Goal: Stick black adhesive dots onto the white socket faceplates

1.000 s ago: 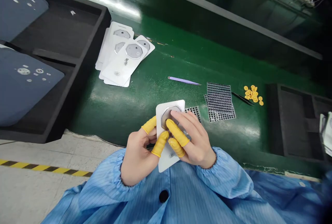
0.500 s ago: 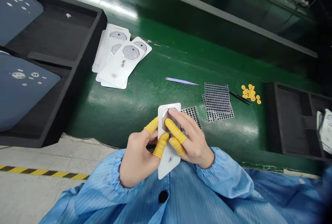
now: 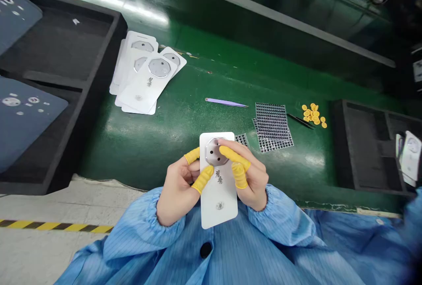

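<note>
A white panel (image 3: 211, 197) with a grey octagonal plate near its top is held upright, facing me. My left hand (image 3: 181, 188) grips its left edge, the yellow-sheathed thumb on the front and other fingers behind. On the octagon, two dark round spots show at the left and bottom. My right hand (image 3: 249, 175) touches the octagon's upper right with its fingertips; two of its fingers wear yellow covers. Whether those fingertips pinch anything small is hidden. Behind the panel a sheet of black dots (image 3: 243, 140) is partly covered.
White panels (image 3: 145, 87) overlap at the left beside a black tray (image 3: 108, 56) with blue-grey panels. Purple tweezers (image 3: 226, 102), dotted sheets (image 3: 273, 126), black tweezers (image 3: 300, 121) and several yellow finger covers (image 3: 314, 115) lie beyond my hands. Another black tray (image 3: 339, 144) stands right.
My right hand has shifted right across the octagon, uncovering two dark spots and the lettering below. The panel now faces me more squarely. The whole view has shifted slightly.
</note>
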A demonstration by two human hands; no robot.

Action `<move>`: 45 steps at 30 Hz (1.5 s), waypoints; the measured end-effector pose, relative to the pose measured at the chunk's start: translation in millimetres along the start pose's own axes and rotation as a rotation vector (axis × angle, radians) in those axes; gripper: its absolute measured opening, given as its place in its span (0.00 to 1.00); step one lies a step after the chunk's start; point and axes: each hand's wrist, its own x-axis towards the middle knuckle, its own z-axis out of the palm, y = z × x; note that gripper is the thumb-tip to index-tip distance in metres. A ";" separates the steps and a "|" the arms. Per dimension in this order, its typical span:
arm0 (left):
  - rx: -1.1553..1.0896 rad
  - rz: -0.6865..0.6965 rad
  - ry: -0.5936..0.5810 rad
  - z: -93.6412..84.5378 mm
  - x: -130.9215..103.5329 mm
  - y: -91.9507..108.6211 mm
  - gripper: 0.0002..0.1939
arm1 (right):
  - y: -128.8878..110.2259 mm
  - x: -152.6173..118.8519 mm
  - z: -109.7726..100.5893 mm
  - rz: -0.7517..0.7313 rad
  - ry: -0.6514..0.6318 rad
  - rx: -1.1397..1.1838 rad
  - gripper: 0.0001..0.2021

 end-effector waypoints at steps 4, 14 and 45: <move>-0.076 0.042 -0.026 0.8 1.1 -0.9 0.15 | -1.2 -2.7 4.9 0.289 0.183 0.141 0.22; 0.035 0.087 0.025 -1.3 7.0 4.4 0.05 | -11.2 -12.7 10.3 0.428 0.228 0.342 0.22; 0.510 0.281 0.085 -16.4 24.9 -28.5 0.18 | 62.5 -64.7 -173.4 0.644 0.616 -0.160 0.37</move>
